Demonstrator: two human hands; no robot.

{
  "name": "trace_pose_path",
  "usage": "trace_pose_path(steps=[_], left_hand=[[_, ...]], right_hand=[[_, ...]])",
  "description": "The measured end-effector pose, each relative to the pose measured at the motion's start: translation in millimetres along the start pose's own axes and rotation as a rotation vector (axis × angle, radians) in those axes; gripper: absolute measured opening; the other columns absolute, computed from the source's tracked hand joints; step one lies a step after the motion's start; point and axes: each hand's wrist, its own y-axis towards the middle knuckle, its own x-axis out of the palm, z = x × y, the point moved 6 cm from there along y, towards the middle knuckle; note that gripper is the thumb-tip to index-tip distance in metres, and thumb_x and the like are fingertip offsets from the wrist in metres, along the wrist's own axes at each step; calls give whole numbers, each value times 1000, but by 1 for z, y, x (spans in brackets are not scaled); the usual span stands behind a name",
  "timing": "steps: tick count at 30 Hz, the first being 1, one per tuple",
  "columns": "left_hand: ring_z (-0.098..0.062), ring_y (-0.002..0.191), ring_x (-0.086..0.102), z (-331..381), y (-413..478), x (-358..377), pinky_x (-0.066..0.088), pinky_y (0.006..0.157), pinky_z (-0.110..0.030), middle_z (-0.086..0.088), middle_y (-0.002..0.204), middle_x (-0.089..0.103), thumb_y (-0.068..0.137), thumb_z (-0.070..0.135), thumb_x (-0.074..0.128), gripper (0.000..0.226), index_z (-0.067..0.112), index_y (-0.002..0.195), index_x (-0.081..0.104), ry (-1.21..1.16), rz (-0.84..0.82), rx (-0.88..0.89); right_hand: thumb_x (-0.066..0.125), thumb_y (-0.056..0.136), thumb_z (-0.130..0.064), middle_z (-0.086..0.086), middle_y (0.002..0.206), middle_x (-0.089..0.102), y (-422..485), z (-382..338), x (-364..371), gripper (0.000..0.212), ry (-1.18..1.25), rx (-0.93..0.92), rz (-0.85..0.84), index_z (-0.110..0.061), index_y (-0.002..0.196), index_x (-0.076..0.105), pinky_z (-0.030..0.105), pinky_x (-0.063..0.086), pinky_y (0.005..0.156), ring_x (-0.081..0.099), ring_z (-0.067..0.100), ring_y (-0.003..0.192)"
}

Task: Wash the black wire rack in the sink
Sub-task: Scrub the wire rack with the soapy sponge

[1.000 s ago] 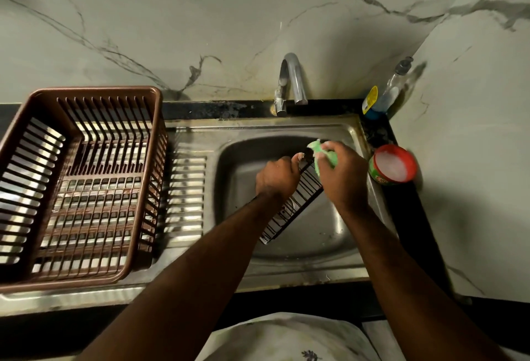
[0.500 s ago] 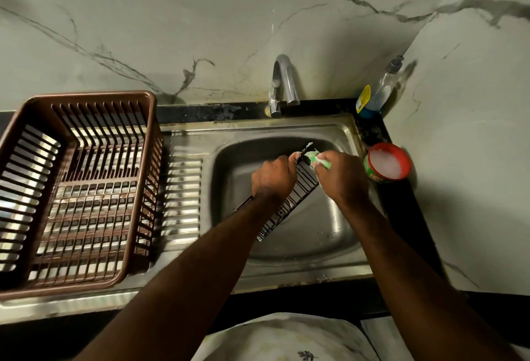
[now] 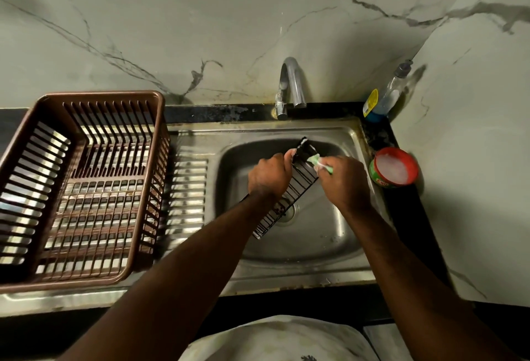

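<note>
A black wire rack (image 3: 286,206) lies slanted over the basin of the steel sink (image 3: 315,249), its far end raised toward the tap. My left hand (image 3: 269,177) grips the rack near its upper end. My right hand (image 3: 345,180) holds a soapy green scrub pad (image 3: 321,163) pressed against the rack's top right edge. Suds show on the rack's far tip. My left forearm hides part of the rack's lower left side.
A brown plastic dish basket (image 3: 77,188) sits on the drainboard at left. The chrome tap (image 3: 291,85) stands behind the basin, not running. A red tub of white soap paste (image 3: 393,167) and a clear pump bottle (image 3: 387,94) stand at the right.
My right hand has drawn the green pad down from the rack's far tip onto its right edge. The left hand keeps its grip, and the view has shifted slightly.
</note>
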Motion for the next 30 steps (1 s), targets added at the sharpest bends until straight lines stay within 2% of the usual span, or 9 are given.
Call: trace_pose_path(steps=[3, 7, 12, 15, 18, 20, 25, 28, 30], left_hand=[[-16, 63, 53, 5, -4, 5, 41, 58, -32, 5, 67, 50, 107, 57, 17, 61, 18, 101, 62, 71, -42, 50], [-22, 71, 64, 12, -14, 13, 57, 70, -38, -1, 76, 63, 106, 59, 15, 63, 20, 103, 64, 75, -60, 92], [-26, 78, 66, -5, -7, 10, 57, 73, -42, -6, 86, 68, 105, 61, 14, 67, 17, 107, 65, -10, -6, -6], [-22, 74, 64, -12, -5, 7, 57, 72, -42, -3, 83, 66, 105, 60, 16, 65, 16, 106, 64, -32, 3, -24], [-19, 69, 62, -12, -5, 7, 57, 69, -42, 1, 77, 63, 105, 61, 15, 64, 18, 103, 63, -56, 10, -8], [-17, 66, 61, -11, -5, 6, 57, 68, -41, 2, 74, 61, 105, 61, 15, 64, 19, 101, 63, -50, 9, 4], [-20, 64, 61, -5, -9, 9, 56, 64, -39, -1, 72, 61, 106, 59, 18, 61, 18, 97, 62, 41, -23, 61], [-23, 68, 63, -14, -9, 11, 58, 68, -43, -3, 76, 63, 105, 61, 17, 63, 18, 100, 62, 15, -14, 29], [-25, 72, 65, -22, -8, 9, 58, 71, -45, -5, 79, 65, 102, 65, 14, 69, 17, 101, 63, -27, 14, -21]], right_hand=[[71, 87, -13, 13, 86, 75, -1, 0, 5, 15, -16, -25, -14, -3, 97, 76, 36, 57, 68, 70, 28, 78], [70, 90, -14, 9, 85, 76, 8, -14, 3, 12, -29, 4, 30, -6, 97, 77, 23, 48, 65, 71, 23, 76], [71, 88, -14, 11, 89, 76, 1, -3, 3, 16, 15, -48, -29, -4, 99, 76, 28, 53, 71, 70, 26, 80], [76, 86, -17, 7, 94, 77, -2, 10, -6, 21, 192, 43, -7, -4, 102, 78, 15, 50, 71, 72, 17, 82], [77, 86, -20, 4, 94, 77, 4, 16, -17, 21, 318, 177, 139, -5, 101, 78, -1, 42, 67, 71, 12, 82], [76, 86, -21, 6, 100, 77, 14, 13, -17, 25, 295, 200, 156, -5, 106, 77, 5, 46, 71, 72, 14, 88], [74, 88, -20, 9, 108, 76, 31, -2, 7, 27, 153, 126, -8, -6, 111, 75, 17, 46, 82, 72, 21, 99], [73, 88, -19, 7, 97, 77, 27, -7, 9, 18, 98, 85, -40, -8, 102, 78, 19, 48, 73, 73, 21, 88], [73, 88, -17, 8, 93, 77, 18, -5, 8, 16, 55, 72, -56, -7, 100, 78, 16, 41, 66, 72, 21, 81]])
